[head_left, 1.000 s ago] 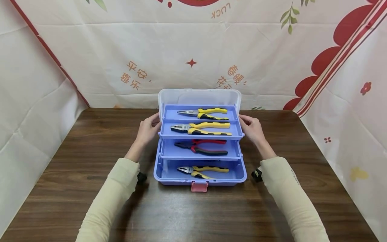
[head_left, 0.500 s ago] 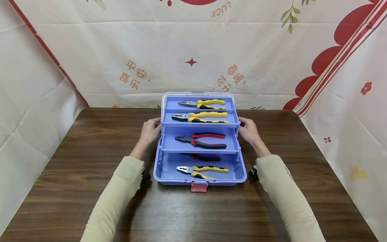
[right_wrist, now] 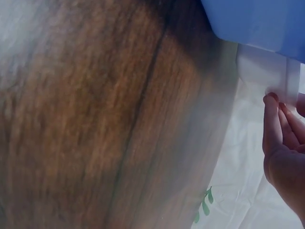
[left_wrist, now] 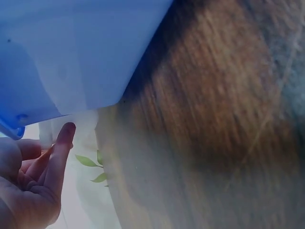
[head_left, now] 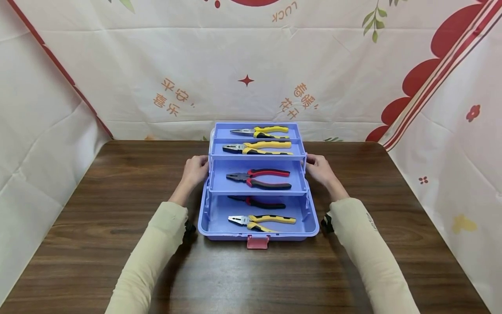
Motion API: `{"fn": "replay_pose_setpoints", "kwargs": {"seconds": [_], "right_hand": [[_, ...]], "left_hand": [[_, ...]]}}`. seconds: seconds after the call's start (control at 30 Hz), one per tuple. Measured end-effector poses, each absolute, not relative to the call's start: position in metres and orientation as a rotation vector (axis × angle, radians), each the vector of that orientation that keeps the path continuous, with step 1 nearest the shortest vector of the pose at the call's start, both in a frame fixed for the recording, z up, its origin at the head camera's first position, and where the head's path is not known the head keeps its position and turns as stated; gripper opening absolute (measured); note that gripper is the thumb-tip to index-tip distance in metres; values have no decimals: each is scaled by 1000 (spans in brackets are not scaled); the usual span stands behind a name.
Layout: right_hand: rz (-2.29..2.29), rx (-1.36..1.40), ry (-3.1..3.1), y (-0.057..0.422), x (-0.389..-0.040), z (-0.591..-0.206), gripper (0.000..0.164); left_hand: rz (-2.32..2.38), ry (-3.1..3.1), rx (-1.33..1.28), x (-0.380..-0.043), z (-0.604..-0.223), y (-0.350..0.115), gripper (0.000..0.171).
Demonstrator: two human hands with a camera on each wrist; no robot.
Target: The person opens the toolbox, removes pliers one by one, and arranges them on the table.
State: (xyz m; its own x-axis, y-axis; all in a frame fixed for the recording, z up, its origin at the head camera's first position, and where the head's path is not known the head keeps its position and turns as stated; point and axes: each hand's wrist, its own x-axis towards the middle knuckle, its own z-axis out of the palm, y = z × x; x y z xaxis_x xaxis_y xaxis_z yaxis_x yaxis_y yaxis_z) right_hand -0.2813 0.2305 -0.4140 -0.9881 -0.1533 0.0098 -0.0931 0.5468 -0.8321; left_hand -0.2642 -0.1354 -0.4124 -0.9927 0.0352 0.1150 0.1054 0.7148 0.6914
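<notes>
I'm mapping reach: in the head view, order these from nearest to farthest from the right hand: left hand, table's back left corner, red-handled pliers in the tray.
1. Red-handled pliers: in the tray, left of the right hand.
2. Left hand: across the toolbox.
3. Table's back left corner: beyond that hand.

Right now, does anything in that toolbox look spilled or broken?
Nothing stands out: five pliers lie in the toolbox, none spilled. The lower tray partly hides the bottom dark-handled pliers, so I can't fully judge those.
</notes>
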Motion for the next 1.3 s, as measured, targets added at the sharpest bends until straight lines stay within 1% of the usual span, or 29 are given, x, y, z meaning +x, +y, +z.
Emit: {"fn": "replay_pose_setpoints", "kwargs": {"seconds": [0.27,0.47,0.77,0.93,1.03,1.17,1.3], "right_hand": [[-1411,-116,2609,230,-283,-414,41],[-1401,-62,2557,232,-284,-416,41],[-1479,-72,2509,235,-284,-421,41],[-1522,-71,2502,244,-283,-420,51],[-1627,-64,2490,250,-286,-410,55],[-1741,-98,2487,255,-293,-384,52],[-1759,-145,2480,254,-302,-352,54]], "left_hand": [[-1147,-2905,-72,-267,-415,-136,30],[-1144,-2930,-84,-267,-415,-136,29],[-1214,-2893,-107,-264,-417,-138,31],[-1299,-2822,-114,-256,-418,-143,37],[-1503,-2722,-114,-246,-414,-149,44],[-1760,-2600,-210,-228,-409,-157,52],[-1666,-2612,-452,-211,-406,-164,60]]}}
